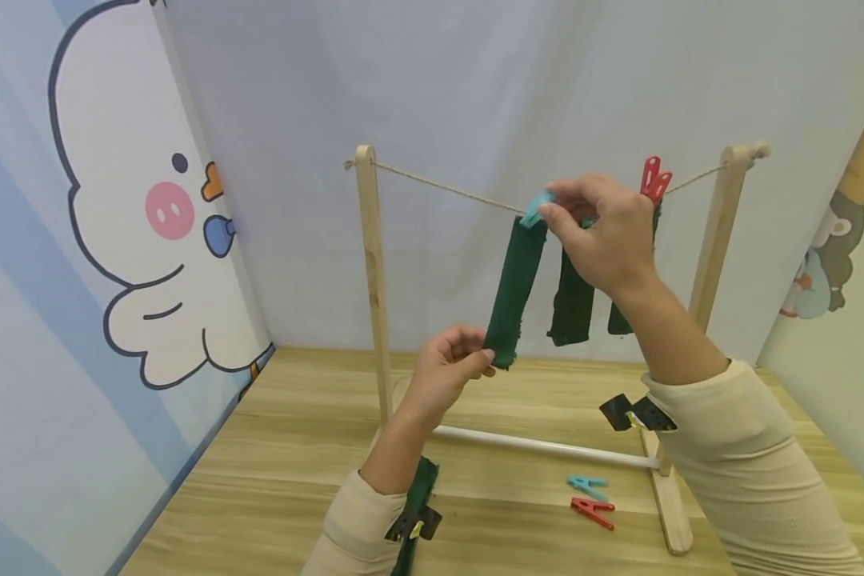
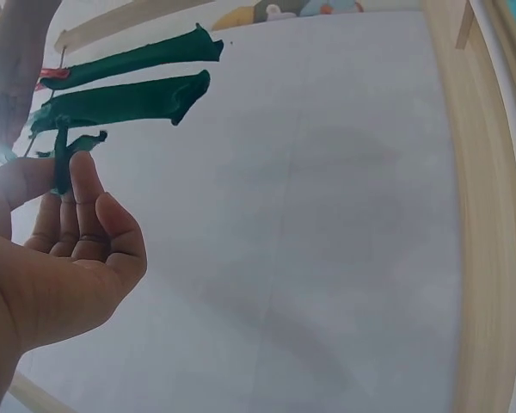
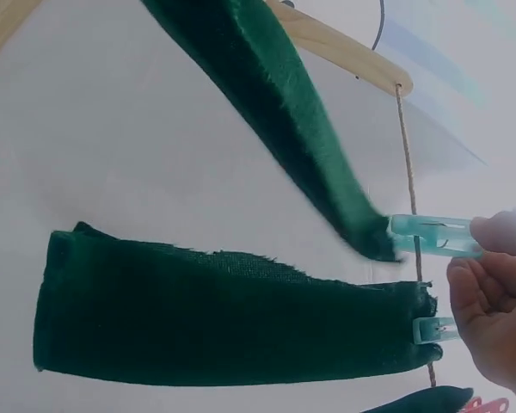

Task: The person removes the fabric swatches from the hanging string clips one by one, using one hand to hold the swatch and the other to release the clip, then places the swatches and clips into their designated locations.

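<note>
A strip of dark green cloth (image 1: 516,288) slants down from the rope (image 1: 446,188). Its top end is in the jaws of a light blue clothespin (image 3: 430,234), which my right hand (image 1: 608,232) pinches between thumb and fingers at the rope. The strip's lower end is pinched by my left hand (image 1: 450,372), with the thumb in front. To the right hangs a second green strip (image 3: 224,310), clipped by another blue clothespin (image 3: 435,329). Beyond it, partly behind my right arm, a third green strip (image 1: 621,316) hangs under a red clothespin (image 1: 655,182).
A wooden post (image 1: 373,280) stands on the left and another wooden post (image 1: 720,232) on the right, joined low by a white bar (image 1: 547,446). On the table lie a blue clothespin (image 1: 587,486), a red clothespin (image 1: 593,510) and green cloth (image 1: 421,484) beside my left sleeve.
</note>
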The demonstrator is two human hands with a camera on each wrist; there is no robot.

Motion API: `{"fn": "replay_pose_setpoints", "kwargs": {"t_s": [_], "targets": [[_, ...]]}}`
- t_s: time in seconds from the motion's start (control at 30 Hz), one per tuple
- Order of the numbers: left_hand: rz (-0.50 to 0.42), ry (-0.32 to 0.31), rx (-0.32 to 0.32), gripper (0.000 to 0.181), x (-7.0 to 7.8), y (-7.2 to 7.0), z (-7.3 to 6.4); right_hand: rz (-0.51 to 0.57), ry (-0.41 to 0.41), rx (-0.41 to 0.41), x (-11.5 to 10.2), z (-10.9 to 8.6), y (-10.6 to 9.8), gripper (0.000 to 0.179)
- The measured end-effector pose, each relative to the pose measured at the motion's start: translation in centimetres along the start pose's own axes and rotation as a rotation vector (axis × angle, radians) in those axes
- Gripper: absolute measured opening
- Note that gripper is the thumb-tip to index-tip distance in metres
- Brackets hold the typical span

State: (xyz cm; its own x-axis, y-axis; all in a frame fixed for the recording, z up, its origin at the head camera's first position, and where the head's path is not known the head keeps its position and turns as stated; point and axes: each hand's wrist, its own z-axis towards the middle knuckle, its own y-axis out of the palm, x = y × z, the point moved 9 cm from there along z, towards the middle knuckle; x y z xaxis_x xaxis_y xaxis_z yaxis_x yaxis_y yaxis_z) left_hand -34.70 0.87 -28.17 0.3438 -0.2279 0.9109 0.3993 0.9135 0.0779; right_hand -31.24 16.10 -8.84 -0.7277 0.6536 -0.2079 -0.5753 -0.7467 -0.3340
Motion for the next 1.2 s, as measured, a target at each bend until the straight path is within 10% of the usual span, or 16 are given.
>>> {"fn": "replay_pose_setpoints", "kwargs": {"t_s": [0.63,1.2], "targets": [[0.007,-0.041,-0.029,0.013,-0.1,0.1,-0.6,0.285,0.058,0.204,0.5,-1.3,-3.3,0.015],[0.037,-0.102,-0.029,0.016,-2.1,0.0,-4.1,0.388,0.066,0.104,0.3,-6.9,-3.4,0.025]]}}
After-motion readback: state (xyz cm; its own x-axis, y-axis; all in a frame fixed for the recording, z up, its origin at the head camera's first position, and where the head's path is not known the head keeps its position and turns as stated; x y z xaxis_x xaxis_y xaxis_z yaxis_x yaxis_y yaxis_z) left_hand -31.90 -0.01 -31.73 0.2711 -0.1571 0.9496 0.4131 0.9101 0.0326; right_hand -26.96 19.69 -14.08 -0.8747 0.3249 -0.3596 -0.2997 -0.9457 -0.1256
